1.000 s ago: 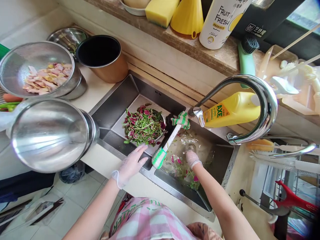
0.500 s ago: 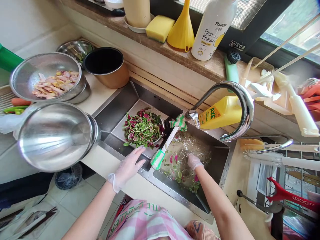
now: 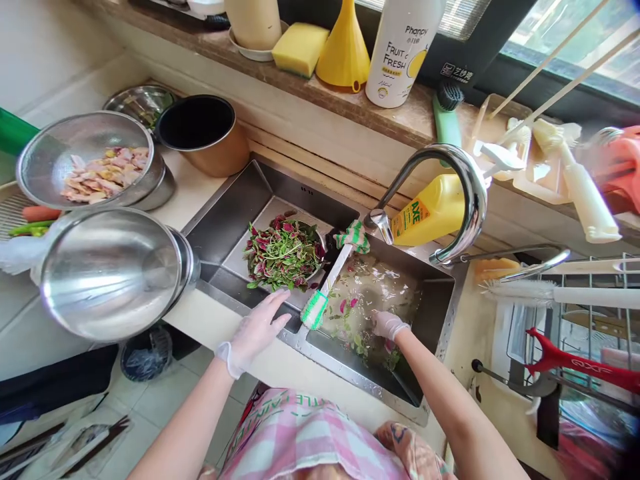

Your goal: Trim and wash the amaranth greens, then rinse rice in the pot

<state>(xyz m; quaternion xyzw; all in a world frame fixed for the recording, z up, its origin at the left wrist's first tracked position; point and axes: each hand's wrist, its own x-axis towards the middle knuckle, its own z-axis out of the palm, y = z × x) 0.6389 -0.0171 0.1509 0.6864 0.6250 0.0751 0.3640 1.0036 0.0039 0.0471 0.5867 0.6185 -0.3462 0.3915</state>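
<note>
Head view, nearest first: both hands wear thin clear gloves. The right hand (image 3: 390, 325) reaches into the water of the right basin, its fingers (image 3: 377, 321) bent downward among loose red-and-green leaves (image 3: 350, 333). Some leaves lie just beside the fingers, but whether they are closed on any cannot be told through the water. The left hand (image 3: 255, 330) is open, with its fingers (image 3: 273, 313) spread and holding nothing, resting at the sink (image 3: 225, 220) edge in front of the left basin. Just beside those fingertips lies a white stick (image 3: 333, 273) with green-striped cloth at both ends, slanting across the divider between the basins. Beyond the left hand, a steel bowl (image 3: 310, 267) in the left basin is heaped with more leaves (image 3: 283, 257), well apart from the right hand. A curved faucet (image 3: 470, 193) arches over the right basin, with a yellow AXE bottle (image 3: 430, 210) behind it. On the tabletop (image 3: 200, 207) to the left stand a tilted steel pot (image 3: 110, 273), a colander (image 3: 85, 157) of sliced meat and a black-lined copper-coloured cup (image 3: 200, 137). A yellow funnel (image 3: 345, 50) and a sponge (image 3: 300, 50) sit on the sill.
</note>
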